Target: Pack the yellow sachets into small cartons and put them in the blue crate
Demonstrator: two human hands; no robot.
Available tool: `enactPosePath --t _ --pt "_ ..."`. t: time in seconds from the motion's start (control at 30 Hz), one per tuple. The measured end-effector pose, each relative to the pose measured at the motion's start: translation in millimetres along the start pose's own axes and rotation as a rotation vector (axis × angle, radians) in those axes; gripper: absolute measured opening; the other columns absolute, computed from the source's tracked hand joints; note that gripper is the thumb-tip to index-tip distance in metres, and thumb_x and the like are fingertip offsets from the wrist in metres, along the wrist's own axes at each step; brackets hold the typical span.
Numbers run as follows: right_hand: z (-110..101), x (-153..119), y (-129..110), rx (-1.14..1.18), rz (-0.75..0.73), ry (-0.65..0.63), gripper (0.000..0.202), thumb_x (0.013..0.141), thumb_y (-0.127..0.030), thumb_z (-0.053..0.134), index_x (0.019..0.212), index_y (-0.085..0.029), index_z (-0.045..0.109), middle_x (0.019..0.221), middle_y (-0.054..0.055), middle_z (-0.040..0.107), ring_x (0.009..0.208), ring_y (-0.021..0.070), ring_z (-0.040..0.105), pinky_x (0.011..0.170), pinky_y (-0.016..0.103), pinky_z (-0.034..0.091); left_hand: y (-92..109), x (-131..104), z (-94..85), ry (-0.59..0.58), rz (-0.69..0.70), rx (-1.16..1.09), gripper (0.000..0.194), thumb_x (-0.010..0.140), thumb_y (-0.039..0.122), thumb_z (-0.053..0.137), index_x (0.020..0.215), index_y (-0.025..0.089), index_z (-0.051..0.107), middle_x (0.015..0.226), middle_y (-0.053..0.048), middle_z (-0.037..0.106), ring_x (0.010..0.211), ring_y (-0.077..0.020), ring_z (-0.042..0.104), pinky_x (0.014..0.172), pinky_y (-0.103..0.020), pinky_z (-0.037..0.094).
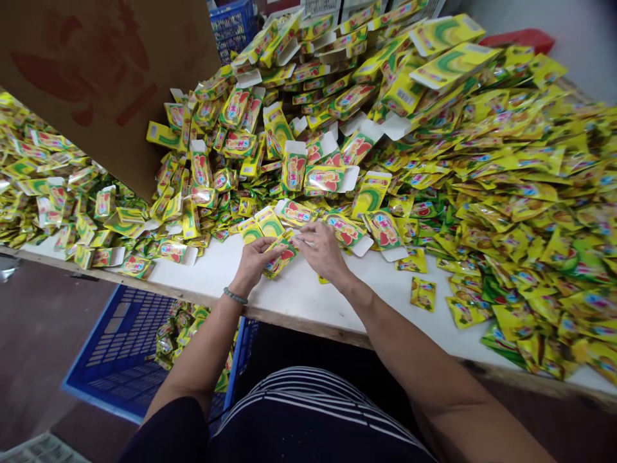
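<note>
Near the table's front edge, my left hand (255, 262) grips a small yellow and green candy box (281, 256), its fingers wrapped round the side. My right hand (321, 247) is at the upper end of that box, thumb and fingers pinched together on what looks like its white end flap. Just beyond my hands lie more such boxes, one yellow box (268, 222) right behind the left fingers and another with an open white flap (343, 230) to the right. A single yellow sachet (423, 294) lies flat on the white table, right of my right forearm.
Boxes with open flaps (294, 166) are heaped across the back. A large pile of yellow sachets (540, 212) covers the right side. A brown carton (110, 77) stands at the upper left. Below the white tabletop (308, 315), a blue crate (116, 360) holds sachets.
</note>
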State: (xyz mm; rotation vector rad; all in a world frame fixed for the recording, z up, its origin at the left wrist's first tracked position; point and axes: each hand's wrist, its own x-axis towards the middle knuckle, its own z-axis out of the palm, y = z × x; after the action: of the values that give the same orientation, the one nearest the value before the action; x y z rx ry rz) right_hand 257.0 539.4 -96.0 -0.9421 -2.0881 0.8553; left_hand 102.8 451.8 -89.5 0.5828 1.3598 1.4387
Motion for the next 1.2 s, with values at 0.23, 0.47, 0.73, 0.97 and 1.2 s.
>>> enactPosePath --t 0.23,0.47,0.73,0.97,1.2 --pt "9.4 -1.8 -0.3 0.200 -0.045 -0.182 0.040 0.100 -0.046 0.046 0.095 -0.022 0.078 0.127 0.010 0.063 0.126 0.0271 0.051 0.108 0.045 0.039 2.6 -1.3 -1.0 0.011 0.023 -0.095 0.054 0.053 0.031 0.094 0.094 0.016 0.062 0.069 0.002 0.071 0.060 -0.0147 0.068 0.063 -0.026 0.053" --pt "12.2 -3.1 0.0 0.553 0.093 -0.101 0.035 0.082 -0.056 0.068 0.083 -0.020 0.069 0.079 0.004 0.068 0.074 0.0180 0.062 0.073 0.033 0.053 3.8 -3.1 -0.1 0.031 0.208 -0.098 0.066 0.070 0.040 0.085 0.124 0.024 0.050 0.088 0.000 0.072 0.073 -0.0166 0.070 0.066 -0.026 0.054" --pt "17.4 -4.0 3.8 0.715 0.229 -0.006 0.047 0.070 -0.051 0.079 0.104 -0.021 0.067 0.082 0.001 0.067 0.074 0.0160 0.064 0.073 0.032 0.055 -4.0 -6.9 -0.8 -0.084 0.195 -0.009 0.068 0.074 0.037 0.082 0.133 0.023 0.051 0.100 -0.003 0.071 0.078 -0.0152 0.067 0.073 -0.028 0.056" --pt "14.6 -8.7 -3.7 0.641 0.164 -0.074 0.035 0.080 -0.047 0.070 0.100 -0.019 0.073 0.084 0.003 0.068 0.075 0.0166 0.062 0.075 0.031 0.052 -5.2 -8.6 -3.4 -0.090 0.236 0.058 0.065 0.077 0.042 0.079 0.133 0.024 0.052 0.099 -0.003 0.069 0.076 -0.0145 0.065 0.072 -0.028 0.054" --pt "12.4 -10.3 -2.2 0.505 0.157 -0.151 0.027 0.085 -0.042 0.063 0.099 -0.021 0.071 0.069 0.000 0.064 0.064 0.0157 0.058 0.063 0.028 0.049 -3.8 -9.2 -3.5 -0.139 0.198 0.179 0.052 0.077 0.044 0.078 0.118 0.020 0.058 0.082 0.002 0.065 0.070 -0.0117 0.061 0.066 -0.023 0.047"
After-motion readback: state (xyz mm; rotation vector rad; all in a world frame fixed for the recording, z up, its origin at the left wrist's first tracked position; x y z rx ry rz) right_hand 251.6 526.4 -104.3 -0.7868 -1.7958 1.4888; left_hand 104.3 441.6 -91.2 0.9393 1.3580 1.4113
